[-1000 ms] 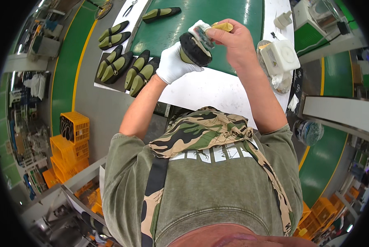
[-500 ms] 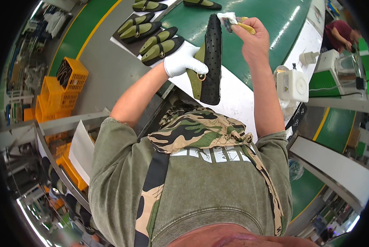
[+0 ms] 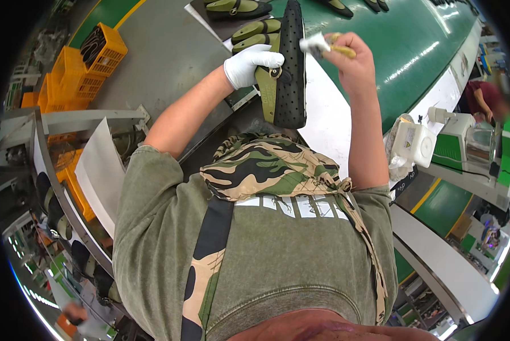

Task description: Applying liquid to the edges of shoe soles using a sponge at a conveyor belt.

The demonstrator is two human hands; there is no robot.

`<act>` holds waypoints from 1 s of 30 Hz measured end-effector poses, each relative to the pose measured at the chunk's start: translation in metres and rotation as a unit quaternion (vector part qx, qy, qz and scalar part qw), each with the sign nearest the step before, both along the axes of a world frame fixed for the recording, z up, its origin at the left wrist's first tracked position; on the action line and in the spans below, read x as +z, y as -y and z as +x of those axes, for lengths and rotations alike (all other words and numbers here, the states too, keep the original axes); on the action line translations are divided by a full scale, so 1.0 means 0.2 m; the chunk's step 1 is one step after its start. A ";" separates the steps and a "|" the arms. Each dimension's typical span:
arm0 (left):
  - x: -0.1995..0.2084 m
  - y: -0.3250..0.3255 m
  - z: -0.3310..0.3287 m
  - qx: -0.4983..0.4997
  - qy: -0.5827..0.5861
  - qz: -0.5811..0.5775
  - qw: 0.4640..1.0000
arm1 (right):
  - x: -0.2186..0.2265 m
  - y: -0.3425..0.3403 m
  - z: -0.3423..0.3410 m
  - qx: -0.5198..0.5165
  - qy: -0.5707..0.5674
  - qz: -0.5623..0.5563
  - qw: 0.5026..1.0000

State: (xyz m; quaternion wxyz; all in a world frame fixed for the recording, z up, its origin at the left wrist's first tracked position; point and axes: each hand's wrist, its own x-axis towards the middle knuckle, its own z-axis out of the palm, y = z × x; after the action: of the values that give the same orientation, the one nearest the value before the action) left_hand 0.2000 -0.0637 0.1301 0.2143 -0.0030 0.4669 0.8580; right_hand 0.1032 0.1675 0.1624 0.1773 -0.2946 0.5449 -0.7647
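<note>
My left hand (image 3: 250, 65), in a white glove, grips a black shoe (image 3: 292, 74) by its side near a round metal buckle. The shoe stands on end, with its dotted black sole turned to the right and a green shoe last (image 3: 269, 102) inside it. My bare right hand (image 3: 354, 63) pinches a small yellow-handled tool (image 3: 343, 51) with a white wadded tip (image 3: 315, 44). This tip is at the sole's right edge, below the toe end; motion blurs it, and I cannot tell whether it touches.
More black shoes on green lasts (image 3: 254, 35) lie beyond my left hand. A green table (image 3: 380, 51) with white sheeting (image 3: 326, 108) stretches ahead. At right stands a white-and-green machine (image 3: 454, 133), with a person (image 3: 485, 99) beyond. Yellow crates (image 3: 67, 74) are stacked at left.
My view has shifted, moving the crates and the shoes on the table within it. The white tip has moved from beside the toe end down along the sole's edge. Both hands keep their grips.
</note>
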 end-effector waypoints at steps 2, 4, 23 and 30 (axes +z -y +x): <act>-0.01 0.09 0.05 0.018 -0.002 0.033 0.999 | 0.00 0.16 -0.02 -0.015 0.003 -0.039 0.999; -0.05 0.20 0.11 0.056 -0.019 0.052 0.997 | -0.03 0.30 0.05 -0.006 -0.010 -0.020 1.000; -0.11 0.95 0.70 0.353 -0.022 0.133 0.926 | -0.11 1.00 0.21 0.310 -0.134 0.115 0.934; 0.14 1.06 0.79 0.470 -0.053 0.014 0.881 | -0.09 1.29 0.24 0.341 -0.060 -0.023 0.938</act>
State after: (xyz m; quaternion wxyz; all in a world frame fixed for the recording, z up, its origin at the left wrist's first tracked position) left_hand 0.3587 -0.2759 0.1581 -0.2398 -0.1733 0.4088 0.8633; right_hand 0.1504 -0.0899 0.1446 0.3878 -0.5122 0.4034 -0.6515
